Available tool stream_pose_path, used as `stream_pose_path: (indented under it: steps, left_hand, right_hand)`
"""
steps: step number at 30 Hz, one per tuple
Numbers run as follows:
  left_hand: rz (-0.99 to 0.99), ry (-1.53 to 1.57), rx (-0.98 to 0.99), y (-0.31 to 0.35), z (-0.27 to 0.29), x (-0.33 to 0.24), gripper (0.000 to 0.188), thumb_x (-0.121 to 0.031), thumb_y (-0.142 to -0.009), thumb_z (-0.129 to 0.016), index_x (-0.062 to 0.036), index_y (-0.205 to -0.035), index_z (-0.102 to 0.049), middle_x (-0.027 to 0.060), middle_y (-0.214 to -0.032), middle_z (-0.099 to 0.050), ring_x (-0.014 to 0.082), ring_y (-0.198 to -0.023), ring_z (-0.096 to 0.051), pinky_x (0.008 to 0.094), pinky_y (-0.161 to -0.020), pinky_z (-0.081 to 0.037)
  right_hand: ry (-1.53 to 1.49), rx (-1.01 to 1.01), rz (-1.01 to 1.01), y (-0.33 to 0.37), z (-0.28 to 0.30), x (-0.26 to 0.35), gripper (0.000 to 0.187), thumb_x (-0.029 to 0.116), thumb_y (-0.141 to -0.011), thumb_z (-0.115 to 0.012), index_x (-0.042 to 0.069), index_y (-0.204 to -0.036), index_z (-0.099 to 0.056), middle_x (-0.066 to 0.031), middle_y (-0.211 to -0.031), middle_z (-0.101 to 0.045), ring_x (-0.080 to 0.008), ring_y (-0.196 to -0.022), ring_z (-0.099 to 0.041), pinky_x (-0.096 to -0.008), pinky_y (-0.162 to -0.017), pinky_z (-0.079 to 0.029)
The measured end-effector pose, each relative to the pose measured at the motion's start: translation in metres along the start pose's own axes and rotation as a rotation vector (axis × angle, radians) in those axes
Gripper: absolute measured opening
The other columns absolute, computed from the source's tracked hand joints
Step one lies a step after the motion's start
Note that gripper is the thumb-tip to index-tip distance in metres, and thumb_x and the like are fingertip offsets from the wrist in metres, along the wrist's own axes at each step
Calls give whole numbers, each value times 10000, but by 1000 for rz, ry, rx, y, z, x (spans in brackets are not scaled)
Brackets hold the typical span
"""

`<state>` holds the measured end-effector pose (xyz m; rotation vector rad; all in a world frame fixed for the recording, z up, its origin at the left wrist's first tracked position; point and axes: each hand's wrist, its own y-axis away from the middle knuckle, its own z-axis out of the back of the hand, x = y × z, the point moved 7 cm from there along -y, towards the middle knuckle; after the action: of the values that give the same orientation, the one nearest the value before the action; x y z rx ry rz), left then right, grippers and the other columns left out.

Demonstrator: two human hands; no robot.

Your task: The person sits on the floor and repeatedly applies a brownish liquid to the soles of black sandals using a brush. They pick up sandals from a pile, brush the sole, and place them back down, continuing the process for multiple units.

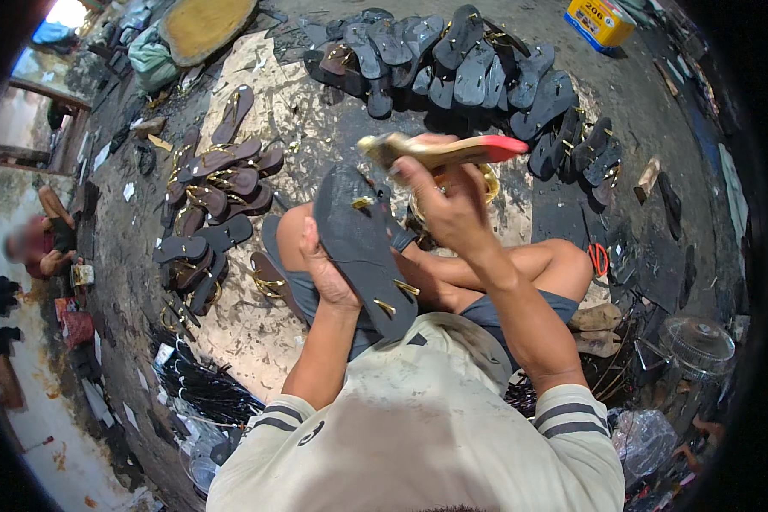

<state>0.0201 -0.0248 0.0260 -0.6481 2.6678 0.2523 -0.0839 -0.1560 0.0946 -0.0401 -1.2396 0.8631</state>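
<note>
My left hand (328,269) grips a dark sandal sole (363,247), turned underside up, by its left edge. Short gold strap ends stick out of the sole in several places. Above and to the right of it, my right hand (452,200) is closed round a glue brush (478,152) with a tan handle and a red end. The brush's other end looks yellowish and is blurred, level with the sole's upper end but apart from it. Partly hidden behind my right hand is a round container with a yellow-smeared rim (493,183).
Many dark soles (474,72) lie in an arc ahead, reaching round to the right. Brown sandals with gold straps (230,175) are heaped on the left. Red-handled scissors (599,258) and a fan (698,346) are at right. Another person (51,239) sits far left.
</note>
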Motion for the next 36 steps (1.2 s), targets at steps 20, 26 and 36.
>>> stream_pose_path:
  steps: [20, 26, 36]
  left_hand:
    - [390, -104, -304, 126, 26, 49, 814, -663, -964, -379, 9, -1421, -421, 193, -1223, -604, 247, -967, -651, 355, -849, -553]
    - [353, -336, -294, 100, 55, 52, 734, -641, -958, -425, -40, -1377, -463, 155, -1135, -632, 218, -862, -640, 325, -709, -558]
    - [25, -209, -167, -37, 27, 39, 482, -515, -981, -475, -70, -1114, -601, 81, -968, -670, 198, -838, -674, 363, -730, -578]
  right_hand:
    - [582, 516, -255, 57, -16, -225, 303, 224, -813, -778, 40, -1044, -711, -194, -973, -706, -361, -880, -680, -415, -820, -523]
    - [76, 0, -398, 33, 109, -170, 257, 260, -853, -760, 64, -1015, -727, -117, -941, -739, -210, -829, -698, -340, -763, -537]
    - [-410, -107, -585, 58, 60, -39, 285, 232, -911, -702, -6, -1063, -666, -151, -1038, -685, -206, -965, -644, -344, -818, -500]
